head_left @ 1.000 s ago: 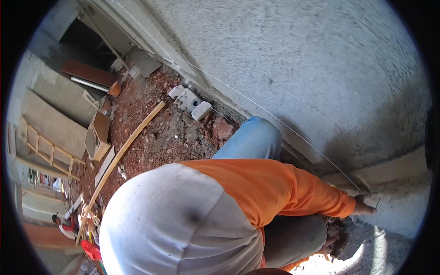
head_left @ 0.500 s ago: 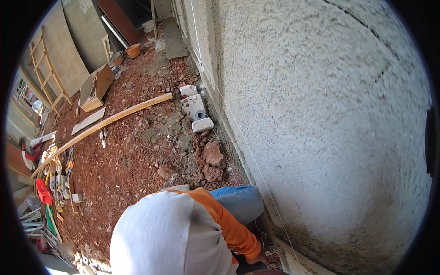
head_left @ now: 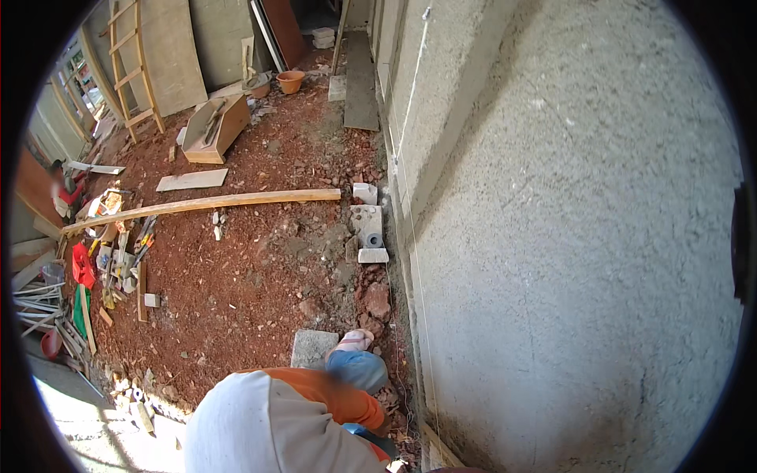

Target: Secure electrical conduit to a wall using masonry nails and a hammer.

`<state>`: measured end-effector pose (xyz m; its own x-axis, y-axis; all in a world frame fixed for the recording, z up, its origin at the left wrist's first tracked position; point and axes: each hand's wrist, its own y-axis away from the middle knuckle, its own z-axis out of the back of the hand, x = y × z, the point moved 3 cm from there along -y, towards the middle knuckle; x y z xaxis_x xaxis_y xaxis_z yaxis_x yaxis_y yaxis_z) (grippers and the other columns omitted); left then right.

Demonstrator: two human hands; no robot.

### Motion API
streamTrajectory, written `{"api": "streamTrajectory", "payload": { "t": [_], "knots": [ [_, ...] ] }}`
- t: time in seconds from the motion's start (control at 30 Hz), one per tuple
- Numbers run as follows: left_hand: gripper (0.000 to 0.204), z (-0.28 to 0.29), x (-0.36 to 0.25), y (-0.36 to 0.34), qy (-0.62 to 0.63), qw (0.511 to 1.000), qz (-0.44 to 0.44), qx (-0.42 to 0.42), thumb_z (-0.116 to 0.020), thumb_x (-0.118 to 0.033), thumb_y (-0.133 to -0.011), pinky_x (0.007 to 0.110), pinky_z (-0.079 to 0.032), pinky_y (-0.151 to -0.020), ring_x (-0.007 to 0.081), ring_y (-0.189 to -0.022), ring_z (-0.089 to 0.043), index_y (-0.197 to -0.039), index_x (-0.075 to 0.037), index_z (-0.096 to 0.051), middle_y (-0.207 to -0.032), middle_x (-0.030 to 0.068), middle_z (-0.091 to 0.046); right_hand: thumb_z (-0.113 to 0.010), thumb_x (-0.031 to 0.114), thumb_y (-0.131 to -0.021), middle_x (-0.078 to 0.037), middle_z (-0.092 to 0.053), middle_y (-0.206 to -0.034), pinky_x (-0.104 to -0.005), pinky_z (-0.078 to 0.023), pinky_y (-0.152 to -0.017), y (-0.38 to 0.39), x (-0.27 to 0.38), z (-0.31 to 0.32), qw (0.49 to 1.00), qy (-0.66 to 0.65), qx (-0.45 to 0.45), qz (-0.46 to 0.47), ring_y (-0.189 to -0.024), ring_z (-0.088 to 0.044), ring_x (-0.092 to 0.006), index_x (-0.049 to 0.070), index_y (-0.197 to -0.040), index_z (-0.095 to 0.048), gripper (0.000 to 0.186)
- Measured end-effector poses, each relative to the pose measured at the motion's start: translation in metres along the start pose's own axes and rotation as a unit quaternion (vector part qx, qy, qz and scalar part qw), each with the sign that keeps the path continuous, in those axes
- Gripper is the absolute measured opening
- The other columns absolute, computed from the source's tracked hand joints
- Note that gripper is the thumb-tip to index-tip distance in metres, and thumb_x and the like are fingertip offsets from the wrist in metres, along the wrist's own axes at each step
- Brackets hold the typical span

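Note:
Neither of my hands shows in the head view. Just below me a co-worker crouches by the wall, with a white cloth (head_left: 236, 426) over the head, an orange sleeve (head_left: 335, 394) and blue trousers (head_left: 364, 372). The co-worker's hand (head_left: 383, 426) reaches down beside the wall's foot; what it touches, if anything, I cannot make out. A thin white string (head_left: 416, 268) runs along the rough grey wall (head_left: 568, 268). A flat grey concrete block (head_left: 314, 348) lies beside the co-worker's foot (head_left: 355, 340).
A long wooden plank (head_left: 213, 202) crosses the red soil (head_left: 236, 276). Pale blocks (head_left: 373, 255) and a grey ring (head_left: 374, 240) sit near the wall. Farther off are a wooden box (head_left: 217, 130), an orange bucket (head_left: 290, 81) and a ladder (head_left: 134, 75). Another person (head_left: 63, 193) is far left.
My view has shifted, so the wall and plank appear turned and lower. The crouching co-worker appears lower and farther left, with a foot and the grey block now more visible.

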<state>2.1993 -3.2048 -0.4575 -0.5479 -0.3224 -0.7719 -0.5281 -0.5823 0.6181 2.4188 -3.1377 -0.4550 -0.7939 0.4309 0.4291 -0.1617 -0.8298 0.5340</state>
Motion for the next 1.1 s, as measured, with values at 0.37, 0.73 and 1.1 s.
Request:
{"api": "streamTrajectory", "payload": {
  "t": [0.37, 0.73, 1.1],
  "knots": [
    [0.015, 0.284, 0.103, 0.080, -0.102, 0.994, -0.018, -0.032, -0.050, -0.022, -0.075, 0.034, -0.045, -0.063, 0.0228, -0.070, -0.056, -0.081, -0.011, -0.056, -0.078, 0.0091, -0.057, -0.064, 0.018, -0.066, -0.006, -0.059, -0.088, -0.0353, -0.044, -0.061, 0.037, 0.136, 0.024, 0.991, 0.042, 0.080, -0.098, -0.077, -0.055, -0.0175, 0.011, -0.088, -0.061, 0.024],
    [0.038, 0.435, 0.094, 0.050, -0.108, 0.964, 0.208, 0.124, -0.052, -0.022, -0.078, 0.033, -0.044, -0.067, 0.0224, -0.087, -0.053, -0.112, -0.007, -0.044, -0.102, 0.0070, -0.053, -0.058, 0.028, -0.071, -0.005, -0.058, -0.100, -0.0407, -0.043, -0.071, 0.080, 0.236, -0.174, 0.953, -0.078, 0.253, -0.147, -0.089, -0.055, -0.0233, 0.015, -0.098, -0.060, 0.031],
    [0.033, 0.203, 0.101, -0.189, -0.307, 0.880, -0.283, 0.225, -0.050, -0.022, -0.079, 0.033, -0.040, -0.078, 0.0232, -0.092, -0.050, -0.105, -0.003, -0.047, -0.100, 0.0095, -0.051, -0.050, 0.029, -0.076, -0.005, -0.041, -0.119, -0.0352, -0.041, -0.074, -0.104, 0.041, -0.435, 0.743, -0.218, -0.132, -0.619, -0.088, -0.051, -0.0218, 0.015, -0.118, -0.044, 0.045]
  ]
}}
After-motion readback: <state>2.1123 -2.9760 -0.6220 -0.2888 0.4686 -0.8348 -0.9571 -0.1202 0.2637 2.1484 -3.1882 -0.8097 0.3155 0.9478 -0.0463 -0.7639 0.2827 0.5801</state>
